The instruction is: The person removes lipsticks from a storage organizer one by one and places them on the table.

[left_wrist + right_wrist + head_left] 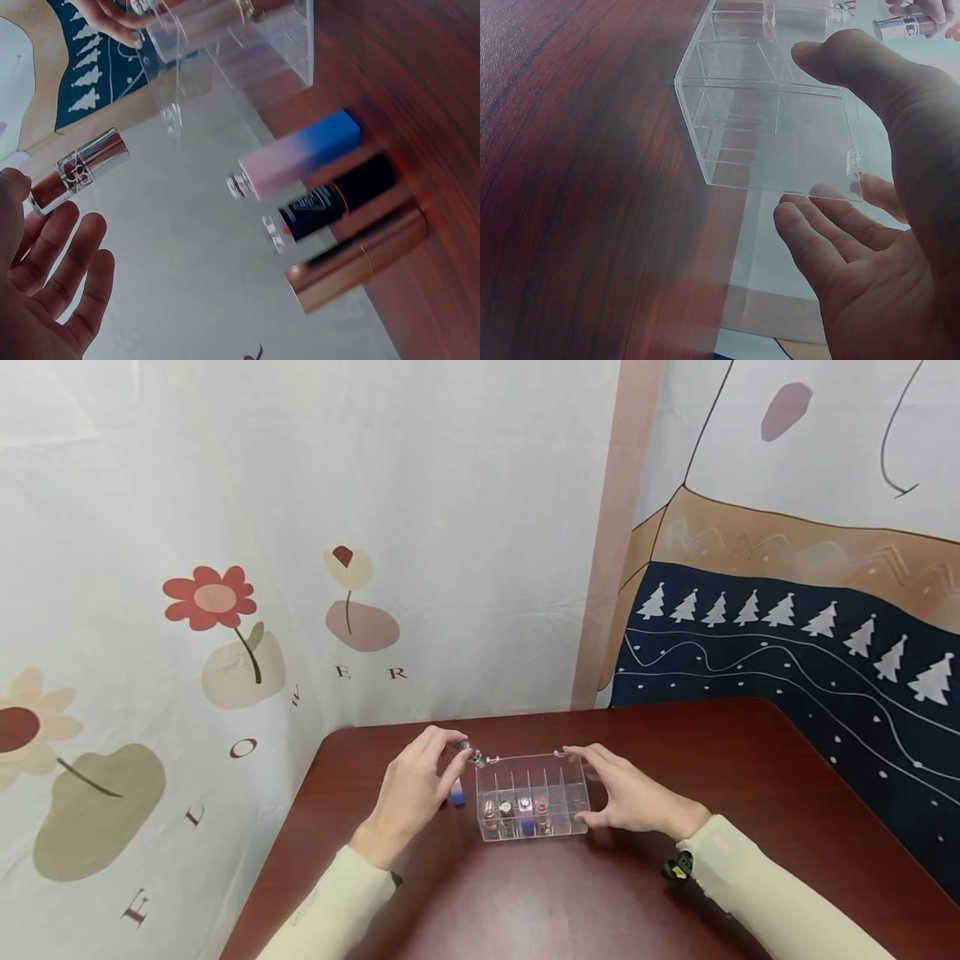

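My left hand (411, 785) pinches a small lip gloss tube (80, 171) with a shiny silver cap between thumb and fingertips. It is raised near the back left corner of a clear divided organizer box (491, 837). Several lip products stand in the front compartments, among them a pink-and-blue lipstick (527, 818). My right hand (626, 789) holds the box's right end, thumb at the front and fingertips at the back corner. In the right wrist view, the compartments (735, 56) nearest that hand look bare.
Left of the box stand another pink-and-blue lipstick (300, 154), a black tube (337, 196) and a gold tube (358, 259). The dark red tabletop (525, 902) reaches back to a printed flower curtain (480, 568). A dark curtain with white trees (750, 652) hangs along the right.
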The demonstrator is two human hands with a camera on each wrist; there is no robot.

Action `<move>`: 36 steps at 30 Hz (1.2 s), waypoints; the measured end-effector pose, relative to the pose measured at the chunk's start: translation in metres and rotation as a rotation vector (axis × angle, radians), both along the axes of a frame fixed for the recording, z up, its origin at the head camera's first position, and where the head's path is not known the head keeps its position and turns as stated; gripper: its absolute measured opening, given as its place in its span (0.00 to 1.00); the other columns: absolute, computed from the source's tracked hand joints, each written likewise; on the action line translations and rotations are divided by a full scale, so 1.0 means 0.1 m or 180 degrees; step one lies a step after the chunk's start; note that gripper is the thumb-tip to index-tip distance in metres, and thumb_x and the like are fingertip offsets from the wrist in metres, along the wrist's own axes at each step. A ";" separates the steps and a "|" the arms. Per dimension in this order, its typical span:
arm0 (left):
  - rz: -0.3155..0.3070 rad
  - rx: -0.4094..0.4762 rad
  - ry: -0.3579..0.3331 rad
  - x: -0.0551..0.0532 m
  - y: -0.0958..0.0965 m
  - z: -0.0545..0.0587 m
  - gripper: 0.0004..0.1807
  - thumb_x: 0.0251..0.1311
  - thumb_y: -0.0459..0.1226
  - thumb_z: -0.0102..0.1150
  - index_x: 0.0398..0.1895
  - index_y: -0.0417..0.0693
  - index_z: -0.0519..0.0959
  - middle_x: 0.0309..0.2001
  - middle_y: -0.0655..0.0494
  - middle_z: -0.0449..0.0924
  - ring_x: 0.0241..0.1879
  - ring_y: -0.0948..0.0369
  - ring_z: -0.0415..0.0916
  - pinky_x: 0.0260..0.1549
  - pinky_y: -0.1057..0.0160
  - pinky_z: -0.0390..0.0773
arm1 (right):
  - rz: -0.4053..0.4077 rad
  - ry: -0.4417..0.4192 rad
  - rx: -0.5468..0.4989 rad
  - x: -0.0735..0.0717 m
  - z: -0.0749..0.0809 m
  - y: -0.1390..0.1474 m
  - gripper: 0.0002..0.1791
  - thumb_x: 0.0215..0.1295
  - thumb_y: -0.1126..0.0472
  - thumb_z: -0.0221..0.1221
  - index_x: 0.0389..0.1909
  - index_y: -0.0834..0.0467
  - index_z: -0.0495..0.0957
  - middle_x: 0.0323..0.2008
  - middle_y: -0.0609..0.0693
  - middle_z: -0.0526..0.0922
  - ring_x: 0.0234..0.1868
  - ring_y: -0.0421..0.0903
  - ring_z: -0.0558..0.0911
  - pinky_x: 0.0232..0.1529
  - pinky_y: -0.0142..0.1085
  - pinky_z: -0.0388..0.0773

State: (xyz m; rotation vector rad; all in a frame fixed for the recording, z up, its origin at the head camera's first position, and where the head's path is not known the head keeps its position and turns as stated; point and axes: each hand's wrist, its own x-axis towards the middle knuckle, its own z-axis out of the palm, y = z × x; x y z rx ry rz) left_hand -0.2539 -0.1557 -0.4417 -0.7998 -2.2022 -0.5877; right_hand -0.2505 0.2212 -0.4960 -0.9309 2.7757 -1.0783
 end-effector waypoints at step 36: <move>0.0512 0.0059 -0.0145 -0.16 -0.71 -0.04 0.10 0.76 0.37 0.79 0.54 0.47 0.88 0.45 0.53 0.89 0.36 0.58 0.87 0.28 0.57 0.84 | -0.0029 -0.0025 0.0035 0.00 0.00 0.00 0.59 0.61 0.58 0.87 0.89 0.56 0.63 0.75 0.63 0.78 0.75 0.64 0.86 0.73 0.56 0.86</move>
